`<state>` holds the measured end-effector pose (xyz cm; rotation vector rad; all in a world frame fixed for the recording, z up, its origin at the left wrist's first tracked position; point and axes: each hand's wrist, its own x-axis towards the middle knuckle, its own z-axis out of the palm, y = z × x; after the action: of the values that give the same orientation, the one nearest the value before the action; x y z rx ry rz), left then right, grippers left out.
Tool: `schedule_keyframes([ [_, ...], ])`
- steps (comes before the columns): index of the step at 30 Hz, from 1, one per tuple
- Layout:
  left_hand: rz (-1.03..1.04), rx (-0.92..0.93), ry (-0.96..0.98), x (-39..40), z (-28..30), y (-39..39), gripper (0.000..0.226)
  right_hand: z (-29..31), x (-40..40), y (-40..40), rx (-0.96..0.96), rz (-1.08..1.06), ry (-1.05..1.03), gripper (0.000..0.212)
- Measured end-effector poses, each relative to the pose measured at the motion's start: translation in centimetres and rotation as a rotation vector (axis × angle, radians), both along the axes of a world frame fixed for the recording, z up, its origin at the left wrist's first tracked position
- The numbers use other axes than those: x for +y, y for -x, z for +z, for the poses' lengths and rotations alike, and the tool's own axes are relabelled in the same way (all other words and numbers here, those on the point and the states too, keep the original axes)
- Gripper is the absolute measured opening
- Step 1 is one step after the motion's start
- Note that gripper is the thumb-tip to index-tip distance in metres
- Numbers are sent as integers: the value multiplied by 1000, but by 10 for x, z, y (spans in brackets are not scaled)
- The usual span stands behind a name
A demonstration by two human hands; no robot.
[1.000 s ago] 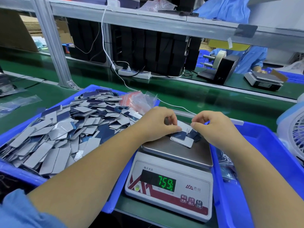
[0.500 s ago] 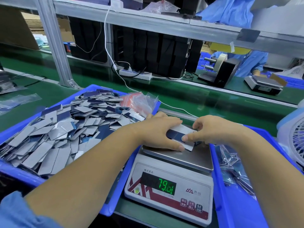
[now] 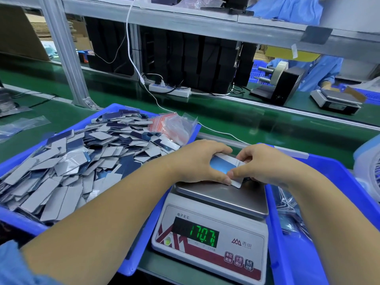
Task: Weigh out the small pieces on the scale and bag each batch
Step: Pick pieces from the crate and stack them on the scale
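A white scale (image 3: 213, 229) stands between two blue trays, its green display reading about 170.7. On its steel pan (image 3: 224, 197) lies a small stack of flat grey and blue pieces (image 3: 223, 166). My left hand (image 3: 197, 161) and my right hand (image 3: 265, 163) grip this stack from both sides, thumbs and fingers curled round its edges, pressing it down on the pan. The left blue tray (image 3: 22, 222) holds a big heap of the same pieces (image 3: 67, 161). A bundle of small clear bags with red strips (image 3: 174, 126) lies at that tray's far corner.
The right blue tray (image 3: 287, 233) holds filled clear bags (image 3: 292, 210). A white fan (image 3: 370, 161) sits at the right edge. Beyond runs a green conveyor belt (image 3: 226, 118) with a power strip (image 3: 169, 89), a label dispenser (image 3: 281, 83), another scale (image 3: 337, 100) and a person in blue.
Both hands have closed in on the loose pieces and squared them into one stack on the pan. The display rose from about 76 to about 170.
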<state>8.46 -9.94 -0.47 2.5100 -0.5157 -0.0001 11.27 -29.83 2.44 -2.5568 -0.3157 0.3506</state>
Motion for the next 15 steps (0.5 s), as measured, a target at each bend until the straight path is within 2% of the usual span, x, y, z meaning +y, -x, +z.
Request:
schedule_keyframes([
  [5,-6,15,35,-4,3,4,77,-2,2,4,3,10,-36,32],
  [8,-30,23,95,-7,6,8,63,-1,4,7,-15,-5,-49,44],
  [11,-42,19,132,-8,8,11,60,-1,6,10,-7,2,-121,59],
  [15,-58,-5,191,-8,8,14,58,2,6,11,28,38,-203,43],
])
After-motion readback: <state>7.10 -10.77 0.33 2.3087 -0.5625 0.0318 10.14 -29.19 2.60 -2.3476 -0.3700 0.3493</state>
